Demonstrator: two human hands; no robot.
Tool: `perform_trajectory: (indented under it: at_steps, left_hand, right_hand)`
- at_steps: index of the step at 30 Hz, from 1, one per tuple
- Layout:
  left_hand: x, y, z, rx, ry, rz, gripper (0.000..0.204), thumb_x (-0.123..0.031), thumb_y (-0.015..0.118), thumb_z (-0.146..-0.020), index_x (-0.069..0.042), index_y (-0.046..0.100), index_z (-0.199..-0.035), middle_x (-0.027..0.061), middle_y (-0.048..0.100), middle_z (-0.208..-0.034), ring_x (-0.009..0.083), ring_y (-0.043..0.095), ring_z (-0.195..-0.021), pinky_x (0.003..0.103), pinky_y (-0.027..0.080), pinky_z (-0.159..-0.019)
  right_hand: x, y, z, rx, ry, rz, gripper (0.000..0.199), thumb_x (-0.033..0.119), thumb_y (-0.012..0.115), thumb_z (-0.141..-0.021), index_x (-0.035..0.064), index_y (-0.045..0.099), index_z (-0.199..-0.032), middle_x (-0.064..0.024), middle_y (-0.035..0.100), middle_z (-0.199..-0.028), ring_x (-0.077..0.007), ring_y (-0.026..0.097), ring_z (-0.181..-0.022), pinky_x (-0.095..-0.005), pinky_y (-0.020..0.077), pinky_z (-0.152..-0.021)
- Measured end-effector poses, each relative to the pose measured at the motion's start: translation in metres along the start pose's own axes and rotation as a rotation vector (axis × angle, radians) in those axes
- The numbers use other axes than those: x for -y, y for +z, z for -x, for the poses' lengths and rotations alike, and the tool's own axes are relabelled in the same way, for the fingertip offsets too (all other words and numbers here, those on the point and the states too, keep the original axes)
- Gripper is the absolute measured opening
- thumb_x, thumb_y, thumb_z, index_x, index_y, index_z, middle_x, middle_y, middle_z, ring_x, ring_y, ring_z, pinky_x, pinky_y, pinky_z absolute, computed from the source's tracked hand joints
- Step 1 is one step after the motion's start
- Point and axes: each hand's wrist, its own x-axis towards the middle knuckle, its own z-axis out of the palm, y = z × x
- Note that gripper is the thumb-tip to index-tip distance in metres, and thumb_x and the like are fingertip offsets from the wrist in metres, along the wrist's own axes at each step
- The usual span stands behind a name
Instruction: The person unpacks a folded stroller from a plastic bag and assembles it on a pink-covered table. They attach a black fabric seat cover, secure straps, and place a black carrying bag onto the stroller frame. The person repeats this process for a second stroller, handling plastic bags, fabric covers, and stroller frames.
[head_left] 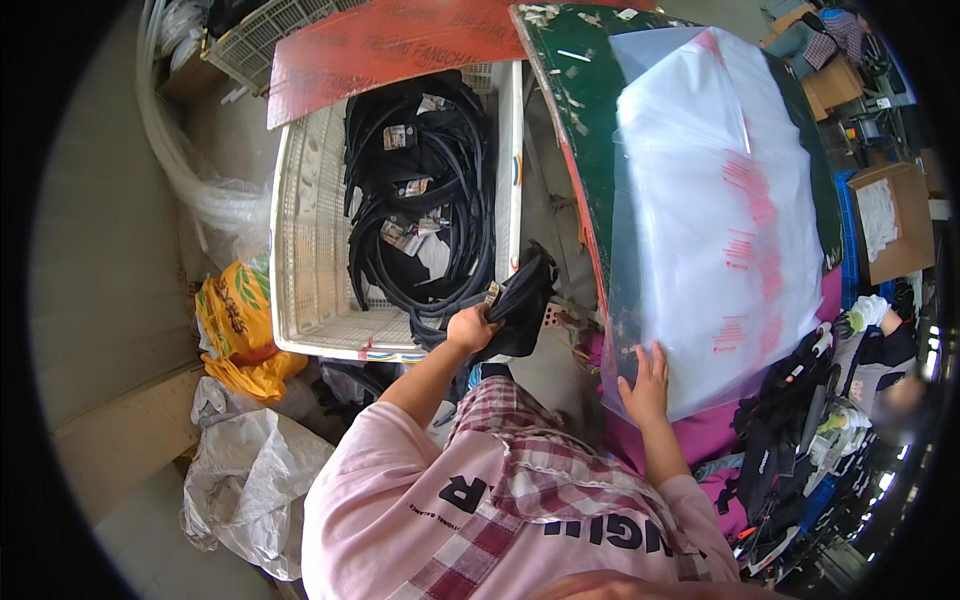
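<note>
Left hand gripping soft black fabric piece; right hand spread flat on glossy clear plastic bag.

Even, bright, diffuse light fills the scene, leaving only soft shadows under the left hand and inside the white perforated plastic crate just beyond it. The large clear plastic bag with red print under the right hand washes out to a pale glare above the fingers. The fisheye lens bends straight edges and rings the view in black vignette, and the clutter far right of the right hand is smeared and soft.
</note>
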Motion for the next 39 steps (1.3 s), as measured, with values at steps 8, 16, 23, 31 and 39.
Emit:
perform_trajectory:
  at_steps: [8, 16, 23, 31, 39]
  left_hand:
    - [-0.107, -0.075, 0.099, -0.382, 0.151, 1.266, 0.029, -0.024, 0.065, -0.09, -0.001, 0.061, -0.107, 0.0067, 0.066, -0.096, 0.0149, 0.061, -0.082, 0.03, 0.05, -0.074]
    - [-0.289, -0.004, 0.26, -0.602, 1.077, 1.162, 0.035, -0.016, 0.061, -0.093, 0.002, 0.053, -0.121, 0.0096, 0.062, -0.114, 0.0173, 0.06, -0.099, 0.031, 0.047, -0.09]
    - [-0.39, 0.107, 0.34, -0.234, 1.472, 1.135, 0.051, -0.031, 0.061, -0.092, 0.002, 0.047, -0.128, 0.015, 0.053, -0.126, 0.0241, 0.056, -0.109, 0.037, 0.045, -0.096]
    - [-0.401, 0.232, 0.335, 0.402, 1.875, 0.563, 0.037, -0.007, 0.051, -0.089, 0.008, 0.049, -0.123, 0.015, 0.056, -0.12, 0.0263, 0.054, -0.108, 0.038, 0.038, -0.099]
    - [-0.392, 0.259, 0.219, 1.151, 1.143, 0.684, 0.08, -0.055, 0.046, -0.089, 0.001, 0.027, -0.142, 0.0112, 0.035, -0.144, 0.0252, 0.033, -0.132, 0.039, 0.024, -0.109]
  right_hand:
    - [-0.019, 0.007, 0.069, -0.132, -0.048, -0.428, 0.046, 0.016, 0.071, -0.077, 0.005, 0.055, -0.119, -0.0223, 0.038, -0.138, -0.0408, 0.04, -0.126, -0.0459, 0.037, -0.103]
    - [-0.109, 0.019, 0.192, -0.581, -0.035, -0.587, 0.036, 0.018, 0.071, -0.078, 0.0033, 0.058, -0.109, -0.0208, 0.05, -0.125, -0.0375, 0.049, -0.116, -0.0423, 0.0427, -0.097]
    - [-0.164, -0.024, 0.274, -0.43, 0.261, -1.347, 0.044, 0.04, 0.052, -0.093, 0.004, 0.056, -0.119, -0.018, 0.059, -0.12, -0.0327, 0.055, -0.114, -0.0398, 0.0444, -0.093]
    - [-0.179, -0.116, 0.302, -0.735, -0.239, -2.627, 0.058, 0.054, 0.041, -0.092, 0.0103, 0.052, -0.128, -0.0131, 0.058, -0.126, -0.0278, 0.055, -0.115, -0.0426, 0.041, -0.099]
    - [-0.217, -0.092, 0.401, -1.621, 0.47, -1.852, 0.037, 0.011, 0.052, -0.092, -0.0001, 0.051, -0.127, -0.0138, 0.059, -0.123, -0.0276, 0.058, -0.111, -0.0366, 0.0463, -0.098]
